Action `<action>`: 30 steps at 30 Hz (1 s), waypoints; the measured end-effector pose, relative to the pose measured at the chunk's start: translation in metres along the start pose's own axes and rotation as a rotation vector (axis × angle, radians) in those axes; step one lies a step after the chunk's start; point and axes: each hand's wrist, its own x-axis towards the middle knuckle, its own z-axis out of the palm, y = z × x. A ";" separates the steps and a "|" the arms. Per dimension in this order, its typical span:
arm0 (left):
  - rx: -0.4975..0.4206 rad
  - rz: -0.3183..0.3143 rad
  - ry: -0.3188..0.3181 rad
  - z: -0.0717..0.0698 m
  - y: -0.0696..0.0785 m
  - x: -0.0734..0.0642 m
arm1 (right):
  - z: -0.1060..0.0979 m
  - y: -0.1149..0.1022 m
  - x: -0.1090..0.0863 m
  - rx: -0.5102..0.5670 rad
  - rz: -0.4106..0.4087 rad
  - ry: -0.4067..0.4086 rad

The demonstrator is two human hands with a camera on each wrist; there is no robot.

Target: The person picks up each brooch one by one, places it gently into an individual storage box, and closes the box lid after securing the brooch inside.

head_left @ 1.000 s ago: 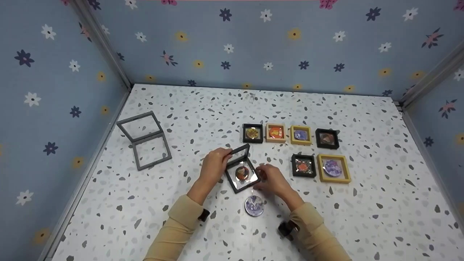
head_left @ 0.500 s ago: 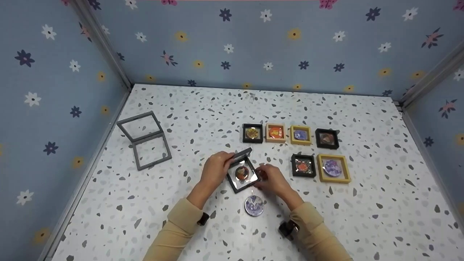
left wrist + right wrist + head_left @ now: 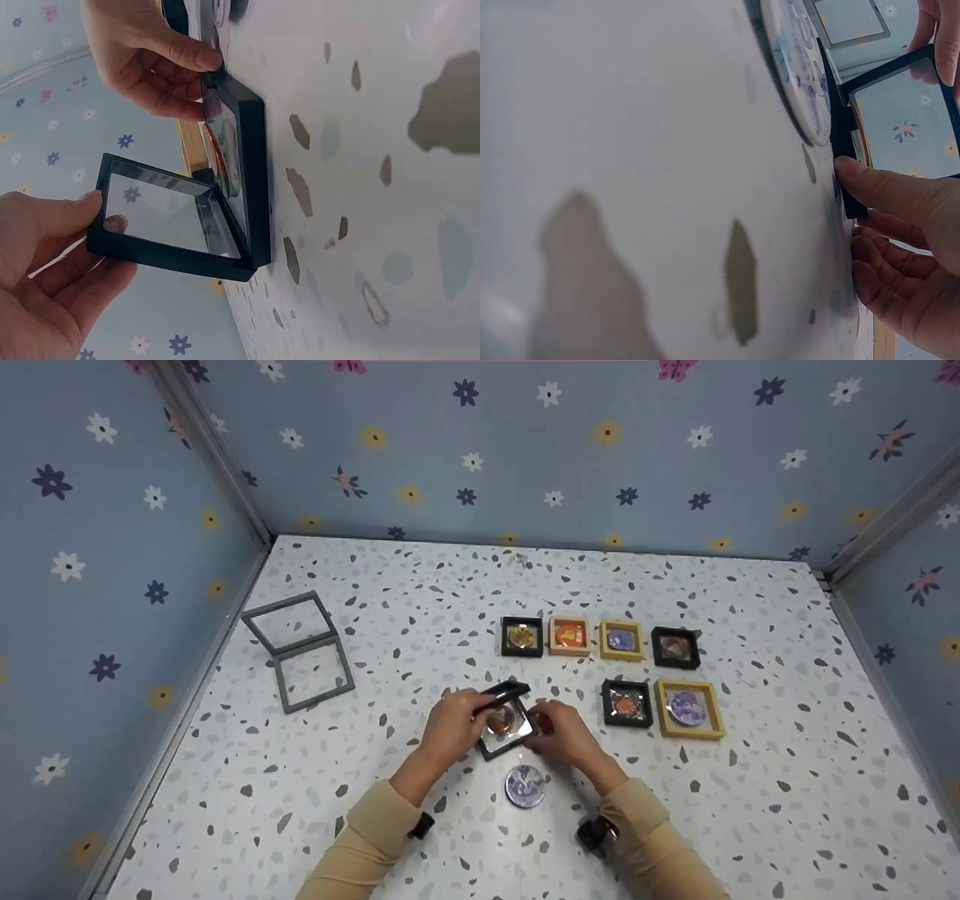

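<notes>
A black hinged display frame (image 3: 505, 747) with clear panes lies on the table, its lid (image 3: 169, 260) tilted partway over the base. My left hand (image 3: 453, 729) pinches the lid's edge between thumb and fingers. At the base's right corner, my right hand (image 3: 566, 737) grips the frame, thumb on its rim (image 3: 853, 196). Inside the base sits a round orange and dark badge (image 3: 500, 719), partly covered by the lid and left hand. Just in front of the frame lies a round purple-and-white badge (image 3: 524, 786).
To the left, a larger grey hinged frame (image 3: 320, 701) stands unfolded. Several small badge frames are lined up at the right, among them a yellow one (image 3: 713, 711) and a black one (image 3: 627, 720). Flower-patterned walls (image 3: 510, 450) bound the speckled table (image 3: 420, 585).
My left hand has swung the lid down toward the base, shifting slightly right and nearer to me. The right hand keeps its place on the base.
</notes>
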 end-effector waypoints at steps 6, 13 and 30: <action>-0.007 0.027 -0.027 0.005 0.002 -0.005 | 0.001 0.001 0.000 -0.001 -0.003 -0.001; 0.008 0.056 -0.061 0.011 0.003 -0.011 | 0.001 0.001 0.001 -0.005 0.009 -0.004; 0.186 0.159 -0.105 0.029 0.005 -0.022 | 0.000 0.001 0.000 -0.022 -0.021 0.021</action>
